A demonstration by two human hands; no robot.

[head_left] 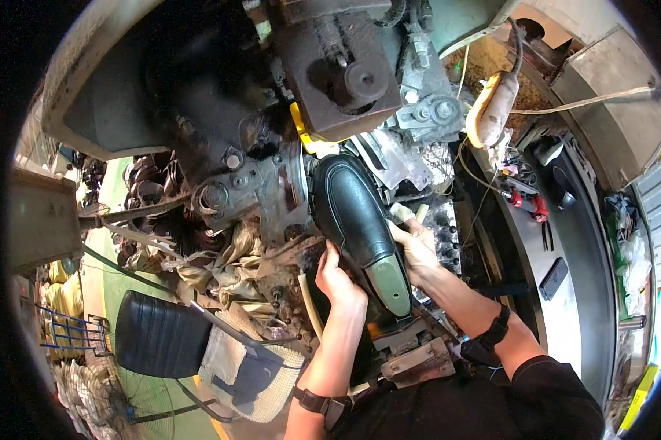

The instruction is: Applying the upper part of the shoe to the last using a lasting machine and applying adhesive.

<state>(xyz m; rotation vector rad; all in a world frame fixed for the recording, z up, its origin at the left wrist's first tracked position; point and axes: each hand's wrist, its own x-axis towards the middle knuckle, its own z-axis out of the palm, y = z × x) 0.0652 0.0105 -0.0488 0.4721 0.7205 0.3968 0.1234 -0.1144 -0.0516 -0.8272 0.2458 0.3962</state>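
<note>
A black leather shoe upper (349, 209) is stretched over a green shoe last (389, 284). Its toe points away from me, in among the metal parts of a machine (345, 81), and the bare green heel end of the last faces me. My left hand (339, 282) presses against the upper's left side near the heel, fingers pointing up along it. On the opposite side, my right hand (417, 249) grips the upper, its thumb and fingers partly hidden by the shoe. Between them the two hands hold the shoe. Metal clamp arms (261, 194) flank the toe on the left.
A black chair (162, 334) with a woven seat cover stands at the left. Dark shoes (151, 183) lie piled behind it. At the right runs a bench (565, 315) with a phone (552, 279) and a red-handled tool (539, 207). A yellowish lamp (491, 110) hangs at upper right.
</note>
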